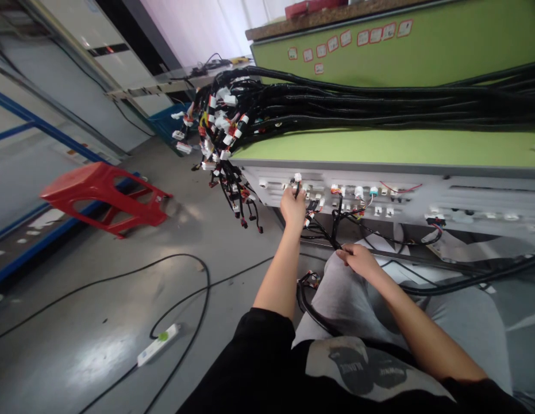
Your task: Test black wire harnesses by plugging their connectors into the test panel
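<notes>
My left hand (293,208) is at the left part of a white test panel (422,198) fitted with rows of sockets. Its fingers are closed round a short black wire branch, whose white connector (297,177) sticks up just above them. Whether that connector is seated in a socket cannot be made out. Lower and to the right, my right hand (357,260) pinches the black wire harness (335,237) above my knee. Branches of this harness run up to the panel, where white connectors (358,192) and a black connector (435,221) sit at sockets.
Long black sleeved harnesses (379,103) lie along the green bench (405,146), their many connector ends (219,126) hanging off its left end. A red stool (99,192) stands on the floor at left. A power strip (158,344) and loose cables lie nearer me.
</notes>
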`<state>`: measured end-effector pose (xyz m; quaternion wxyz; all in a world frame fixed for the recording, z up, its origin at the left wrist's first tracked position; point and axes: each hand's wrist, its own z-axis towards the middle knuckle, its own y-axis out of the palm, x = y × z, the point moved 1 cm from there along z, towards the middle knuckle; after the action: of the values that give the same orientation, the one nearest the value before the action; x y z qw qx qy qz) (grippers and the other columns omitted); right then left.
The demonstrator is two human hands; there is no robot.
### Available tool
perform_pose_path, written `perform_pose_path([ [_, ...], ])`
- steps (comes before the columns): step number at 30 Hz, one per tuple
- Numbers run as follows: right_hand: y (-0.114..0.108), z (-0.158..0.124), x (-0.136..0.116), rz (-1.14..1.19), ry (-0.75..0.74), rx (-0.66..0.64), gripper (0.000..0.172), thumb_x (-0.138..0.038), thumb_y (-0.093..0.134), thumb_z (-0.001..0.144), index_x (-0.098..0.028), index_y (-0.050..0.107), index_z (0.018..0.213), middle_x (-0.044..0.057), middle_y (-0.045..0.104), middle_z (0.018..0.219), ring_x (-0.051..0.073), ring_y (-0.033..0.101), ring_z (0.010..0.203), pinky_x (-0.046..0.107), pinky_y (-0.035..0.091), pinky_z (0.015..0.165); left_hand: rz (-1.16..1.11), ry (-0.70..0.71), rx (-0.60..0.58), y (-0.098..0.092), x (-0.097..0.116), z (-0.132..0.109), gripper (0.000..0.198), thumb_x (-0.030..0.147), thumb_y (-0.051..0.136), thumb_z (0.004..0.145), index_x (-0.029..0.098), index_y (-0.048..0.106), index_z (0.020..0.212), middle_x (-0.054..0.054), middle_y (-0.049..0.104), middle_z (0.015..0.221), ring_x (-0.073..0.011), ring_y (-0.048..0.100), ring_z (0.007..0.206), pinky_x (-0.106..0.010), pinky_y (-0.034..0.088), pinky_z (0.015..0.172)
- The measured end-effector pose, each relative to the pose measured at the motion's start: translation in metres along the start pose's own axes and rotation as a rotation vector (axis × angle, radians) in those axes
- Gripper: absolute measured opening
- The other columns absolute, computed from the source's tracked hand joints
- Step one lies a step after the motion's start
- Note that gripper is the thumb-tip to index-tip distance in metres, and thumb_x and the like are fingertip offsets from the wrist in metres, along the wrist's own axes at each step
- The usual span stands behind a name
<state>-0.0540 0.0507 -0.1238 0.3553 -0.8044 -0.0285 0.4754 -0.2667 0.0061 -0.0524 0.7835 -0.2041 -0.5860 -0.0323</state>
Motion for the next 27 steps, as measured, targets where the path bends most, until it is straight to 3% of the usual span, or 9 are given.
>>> perform_pose_path([
  [6, -0.002, -0.001, -0.003, -0.007, 0.032, 0.005, 0.032, -0.043, 0.049, 0.084, -0.02, 0.049, 0.061, -0.001, 0.056, 0.057, 0.013, 0.048, 0.054, 0.025, 0.027, 0.054, -0.023, -0.056, 0.034, 0.006, 0.002, -0.005, 0.014, 0.024, 0.057, 0.08, 0.019, 0.05, 0.069, 0.001, 0.057, 0.058, -0.0125, 0.05, 0.046, -0.026, 0.039, 0.057],
  [18, -0.004, -0.001, -0.006, -0.013, 0.002, 0.019, 0.03, -0.039, 0.05, 0.086, -0.02, 0.054, 0.062, 0.001, 0.058, 0.06, 0.015, 0.052, 0.063, 0.024, 0.03, 0.059, -0.037, -0.009, 0.09, 0.012, -0.007, -0.006, 0.017, 0.025, 0.057, 0.081, 0.02, 0.049, 0.067, 0.004, 0.052, 0.056, -0.0112, 0.047, 0.045, -0.025, 0.038, 0.057],
  [27, -0.003, 0.0, -0.005, -0.02, 0.007, 0.019, 0.028, -0.04, 0.05, 0.086, -0.02, 0.056, 0.067, 0.002, 0.062, 0.065, 0.015, 0.054, 0.064, 0.024, 0.03, 0.059, 0.028, 0.059, 0.093, 0.013, -0.01, -0.006, 0.011, 0.024, 0.057, 0.082, 0.02, 0.048, 0.075, 0.001, 0.056, 0.064, -0.0153, 0.055, 0.062, -0.026, 0.04, 0.065],
])
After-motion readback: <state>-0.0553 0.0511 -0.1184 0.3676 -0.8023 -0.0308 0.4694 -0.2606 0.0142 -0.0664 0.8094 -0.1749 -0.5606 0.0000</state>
